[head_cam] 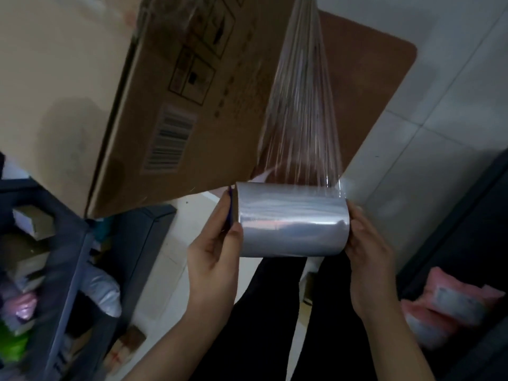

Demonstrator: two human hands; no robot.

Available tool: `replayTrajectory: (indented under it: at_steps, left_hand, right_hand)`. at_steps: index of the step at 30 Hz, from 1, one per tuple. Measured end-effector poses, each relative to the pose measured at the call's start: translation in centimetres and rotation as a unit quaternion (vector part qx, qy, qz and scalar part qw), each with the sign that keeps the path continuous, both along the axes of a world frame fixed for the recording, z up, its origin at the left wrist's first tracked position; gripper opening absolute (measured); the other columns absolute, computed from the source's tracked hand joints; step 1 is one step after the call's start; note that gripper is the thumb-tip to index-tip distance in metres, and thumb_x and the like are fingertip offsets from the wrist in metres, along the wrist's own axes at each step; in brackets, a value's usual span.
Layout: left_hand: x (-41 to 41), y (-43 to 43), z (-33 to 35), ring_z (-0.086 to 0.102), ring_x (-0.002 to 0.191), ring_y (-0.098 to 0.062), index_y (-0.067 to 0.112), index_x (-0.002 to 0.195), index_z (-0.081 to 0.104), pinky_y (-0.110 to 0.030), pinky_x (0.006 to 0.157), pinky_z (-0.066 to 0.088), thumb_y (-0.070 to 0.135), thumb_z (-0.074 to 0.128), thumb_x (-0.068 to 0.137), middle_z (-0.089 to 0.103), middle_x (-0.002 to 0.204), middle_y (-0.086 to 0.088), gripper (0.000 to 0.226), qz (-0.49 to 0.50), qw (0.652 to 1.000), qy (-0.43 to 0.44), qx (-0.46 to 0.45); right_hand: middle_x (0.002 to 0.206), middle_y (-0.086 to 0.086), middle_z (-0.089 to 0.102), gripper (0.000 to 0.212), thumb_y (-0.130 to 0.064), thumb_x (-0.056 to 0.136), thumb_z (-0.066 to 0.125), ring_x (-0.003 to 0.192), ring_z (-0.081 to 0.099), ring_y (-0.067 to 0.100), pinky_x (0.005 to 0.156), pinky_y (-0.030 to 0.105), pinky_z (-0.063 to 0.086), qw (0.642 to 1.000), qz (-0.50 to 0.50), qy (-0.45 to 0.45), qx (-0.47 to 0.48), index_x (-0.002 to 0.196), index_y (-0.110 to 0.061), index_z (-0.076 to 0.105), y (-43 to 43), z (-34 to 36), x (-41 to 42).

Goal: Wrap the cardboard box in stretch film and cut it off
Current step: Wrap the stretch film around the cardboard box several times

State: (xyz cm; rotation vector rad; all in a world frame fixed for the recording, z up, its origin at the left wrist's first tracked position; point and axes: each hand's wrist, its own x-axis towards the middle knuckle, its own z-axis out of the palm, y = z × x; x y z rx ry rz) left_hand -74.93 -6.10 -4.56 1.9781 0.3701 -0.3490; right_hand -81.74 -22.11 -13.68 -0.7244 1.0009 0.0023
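A large brown cardboard box (137, 86) with a barcode label and printed handling symbols fills the upper left, tilted. A roll of clear stretch film (292, 220) is held level below its lower corner. My left hand (213, 253) grips the roll's left end and my right hand (369, 250) grips its right end. A taut sheet of film (301, 105) runs from the roll up along the box's right side to the top of the view.
A brown mat (365, 78) lies on the white tiled floor beyond the box. Dark shelving (74, 257) with small boxes and bags stands at the left. Pink and white wrapped packs (450, 309) lie at the right by a dark unit. My dark trouser legs are below the roll.
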Motion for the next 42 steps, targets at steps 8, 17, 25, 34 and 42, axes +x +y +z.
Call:
replayTrajectory:
  at_steps: [8, 17, 25, 34, 42]
  left_hand:
    - [-0.6, 6.4, 0.0, 0.056, 0.124, -0.015, 0.018, 0.123, 0.064, -0.046, 0.109, 0.039, 0.028, 0.053, 0.081, 0.066, 0.127, 0.001, 0.045, -0.019, 1.0, -0.007, 0.011]
    - [3.7, 12.7, -0.1, 0.063, 0.101, 0.001, 0.018, 0.125, 0.062, -0.017, 0.089, 0.048, 0.021, 0.048, 0.084, 0.07, 0.108, 0.022, 0.043, -0.114, 0.993, 0.001, 0.028]
    - [6.5, 16.6, 1.4, 0.063, 0.103, -0.006, 0.025, 0.12, 0.065, -0.016, 0.083, 0.048, 0.037, 0.051, 0.078, 0.071, 0.114, 0.008, 0.046, -0.163, 0.986, -0.01, 0.036]
    - [11.3, 19.2, 1.2, 0.062, 0.101, -0.001, 0.02, 0.122, 0.064, -0.01, 0.084, 0.044, 0.018, 0.045, 0.085, 0.069, 0.114, 0.002, 0.042, -0.269, 0.963, -0.004, 0.025]
    - [17.1, 21.5, 1.2, 0.06, 0.113, -0.02, 0.022, 0.12, 0.066, -0.045, 0.104, 0.034, 0.012, 0.048, 0.088, 0.064, 0.125, -0.005, 0.038, -0.39, 0.92, 0.016, 0.03]
  right_hand:
    - [0.119, -0.009, 0.071, 0.031, -0.016, 0.096, 0.047, 0.113, 0.064, 0.008, 0.083, 0.016, 0.053, 0.999, -0.022, -0.006, 0.042, 0.114, -0.025, 0.07, 7.4, 0.0, -2.4]
    - [0.123, -0.008, 0.069, 0.033, -0.018, 0.097, 0.046, 0.116, 0.062, 0.01, 0.091, 0.024, 0.051, 0.994, -0.104, 0.015, 0.019, 0.127, -0.021, 0.062, 15.5, 0.5, -1.2]
    - [0.112, -0.008, 0.074, 0.032, -0.012, 0.098, 0.043, 0.109, 0.066, 0.009, 0.084, 0.018, 0.054, 0.984, -0.172, -0.024, 0.044, 0.109, -0.027, 0.07, 20.8, 2.0, 0.3]
    - [0.123, -0.004, 0.069, 0.033, -0.02, 0.095, 0.049, 0.114, 0.064, 0.012, 0.093, 0.026, 0.053, 0.966, -0.253, -0.001, 0.048, 0.125, -0.019, 0.063, 26.7, 0.9, 2.8]
    - [0.123, -0.005, 0.069, 0.034, -0.021, 0.094, 0.048, 0.116, 0.063, 0.012, 0.09, 0.02, 0.053, 0.921, -0.39, 0.009, 0.014, 0.124, -0.018, 0.063, 34.0, 1.3, 7.0]
